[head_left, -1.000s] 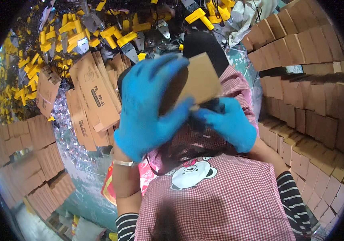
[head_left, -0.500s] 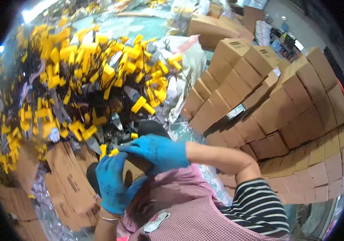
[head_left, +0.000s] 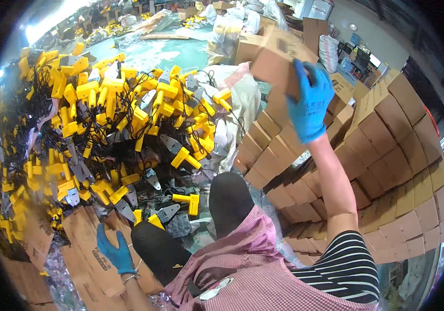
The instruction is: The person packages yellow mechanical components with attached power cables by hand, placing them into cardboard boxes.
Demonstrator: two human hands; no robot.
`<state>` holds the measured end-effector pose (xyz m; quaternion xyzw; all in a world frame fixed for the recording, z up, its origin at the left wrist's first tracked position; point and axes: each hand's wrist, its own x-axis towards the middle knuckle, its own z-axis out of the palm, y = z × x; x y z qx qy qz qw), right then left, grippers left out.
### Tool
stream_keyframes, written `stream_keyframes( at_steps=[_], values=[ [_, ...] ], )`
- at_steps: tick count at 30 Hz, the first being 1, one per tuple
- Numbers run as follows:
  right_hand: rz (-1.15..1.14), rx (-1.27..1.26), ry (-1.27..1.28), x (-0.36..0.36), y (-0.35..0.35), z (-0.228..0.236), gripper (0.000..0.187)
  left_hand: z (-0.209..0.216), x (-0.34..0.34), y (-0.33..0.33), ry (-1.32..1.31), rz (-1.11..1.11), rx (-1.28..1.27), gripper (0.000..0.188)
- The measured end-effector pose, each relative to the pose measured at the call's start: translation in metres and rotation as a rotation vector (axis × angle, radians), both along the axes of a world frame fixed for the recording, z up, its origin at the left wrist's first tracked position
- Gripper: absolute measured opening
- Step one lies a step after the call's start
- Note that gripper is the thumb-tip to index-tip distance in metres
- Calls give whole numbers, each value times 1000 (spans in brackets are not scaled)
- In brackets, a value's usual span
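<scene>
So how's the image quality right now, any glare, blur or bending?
Head view: glare whites out the upper-left edge; the stacked cartons at right bow with the fisheye, and the corners go black. Also in the head view: the held cardboard carton and right gloved hand look slightly soft, perhaps from motion; the corded yellow-handled tools look crisper.

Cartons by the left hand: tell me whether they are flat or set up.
Flat. The cartons by the left hand lie as thin, overlapping sheets, while the box in the right hand shows depth.
</scene>
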<state>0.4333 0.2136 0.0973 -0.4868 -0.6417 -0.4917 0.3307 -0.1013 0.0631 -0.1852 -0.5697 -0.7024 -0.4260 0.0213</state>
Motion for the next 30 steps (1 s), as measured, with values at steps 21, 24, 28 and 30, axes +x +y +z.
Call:
stream_keyframes(
  at_steps=[21, 24, 28, 30],
  values=[
    [-415, -528, -389, 96, 55, -74, 71, -232, -103, -28, 356, 749, -794, 91],
    [-104, -652, -275, 30, 33, -112, 67, -239, -88, -78, 226, 618, -799, 82],
    [51, -732, -297, -45, -2, -135, 64, -192, -70, -96, 227, 597, -844, 72],
    [274, -804, -155, -88, -17, -136, 63, -180, -76, -110, 252, 551, -698, 65]
  ],
)
